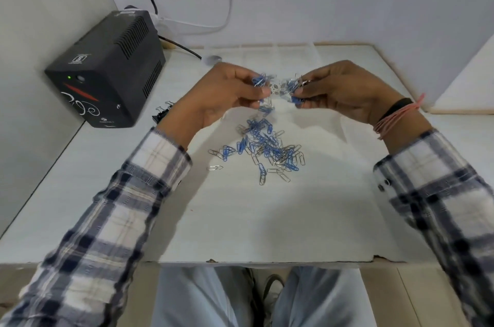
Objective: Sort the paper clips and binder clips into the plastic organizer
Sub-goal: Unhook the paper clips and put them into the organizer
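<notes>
Your left hand (227, 91) and right hand (339, 91) each pinch tangled paper clips (267, 150) above the table's loose pile. Pull apart sharply and linked clips likely scatter.

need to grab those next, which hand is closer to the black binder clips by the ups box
Left. The left hand is raised just right of the binder clips; the right hand is far across the table.
</notes>
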